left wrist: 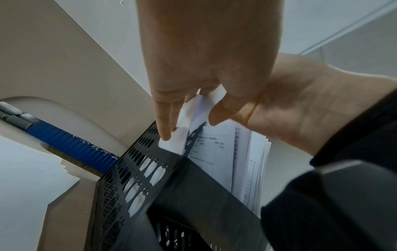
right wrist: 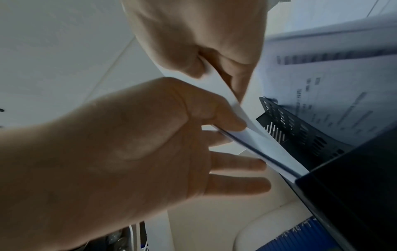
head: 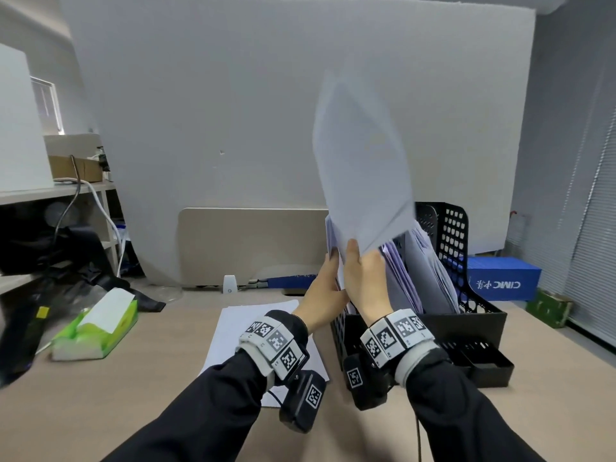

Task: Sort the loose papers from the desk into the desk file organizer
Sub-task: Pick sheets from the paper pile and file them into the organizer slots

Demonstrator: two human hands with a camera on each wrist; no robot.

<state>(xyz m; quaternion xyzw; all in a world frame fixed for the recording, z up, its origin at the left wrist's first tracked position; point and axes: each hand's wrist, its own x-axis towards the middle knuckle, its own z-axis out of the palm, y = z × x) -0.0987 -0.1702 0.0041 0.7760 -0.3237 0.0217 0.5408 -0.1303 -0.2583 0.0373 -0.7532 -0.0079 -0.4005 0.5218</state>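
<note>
The file organizer (head: pixel 480 320) is black perforated plastic with a matt finish. The sheets (head: pixel 363 168) are thin, smooth white paper. The desk (head: pixel 100 401) top looks like smooth, matt beige laminate.

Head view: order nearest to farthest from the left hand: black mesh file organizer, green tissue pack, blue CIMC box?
From the left hand:
1. Black mesh file organizer, just right of it.
2. Blue CIMC box, behind the organizer, far right.
3. Green tissue pack, far left on the desk.

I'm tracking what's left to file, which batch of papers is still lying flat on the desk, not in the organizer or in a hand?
The white stack on the desk, left of the black organizer. The others stand upright in the organizer or stick up from the right hand.
</note>
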